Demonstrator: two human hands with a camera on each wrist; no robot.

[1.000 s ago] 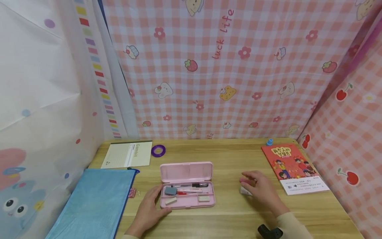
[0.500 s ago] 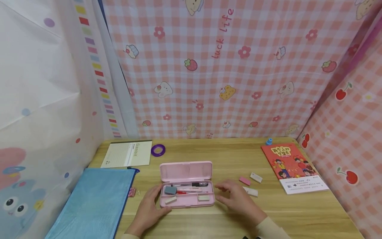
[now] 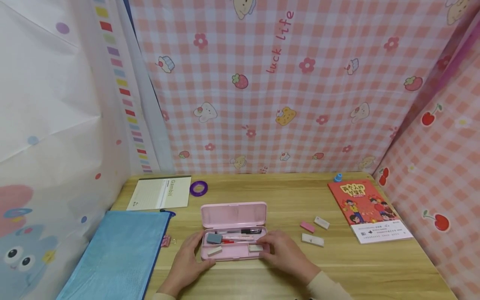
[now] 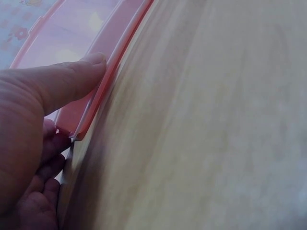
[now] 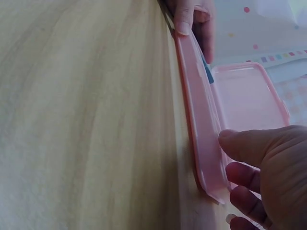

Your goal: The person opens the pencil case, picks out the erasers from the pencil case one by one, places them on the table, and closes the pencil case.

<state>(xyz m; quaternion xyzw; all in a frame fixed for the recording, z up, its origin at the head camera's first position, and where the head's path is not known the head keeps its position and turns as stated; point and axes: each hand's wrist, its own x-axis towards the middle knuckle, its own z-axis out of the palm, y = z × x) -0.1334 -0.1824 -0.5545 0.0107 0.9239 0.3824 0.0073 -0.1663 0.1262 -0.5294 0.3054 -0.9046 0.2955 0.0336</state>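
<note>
A pink pencil case (image 3: 235, 252) lies with its lid (image 3: 234, 215) raised. Pens, a blue-grey eraser (image 3: 214, 238) and two whitish erasers lie in its compartments. My left hand (image 3: 187, 260) holds its left end, thumb on the front edge and fingers round the side, as the left wrist view also shows. At the other end is my right hand (image 3: 285, 253), its thumb and forefinger apart at the right compartment, on either side of a whitish eraser (image 3: 256, 248). In the right wrist view the thumb overlaps the case and the other fingers are loosely bent.
Right of the case lie a pink eraser (image 3: 307, 227) and two white ones. A red book (image 3: 365, 204) and a small blue object (image 3: 338, 178) are farther right. On the left are a blue zip folder (image 3: 116, 250), a notebook (image 3: 159, 193), a purple tape roll (image 3: 198, 188) and a pink clip (image 3: 166, 241).
My right hand has moved left from the loose erasers to the right end of the pencil case, uncovering those erasers. The left hand has stayed in place on the case.
</note>
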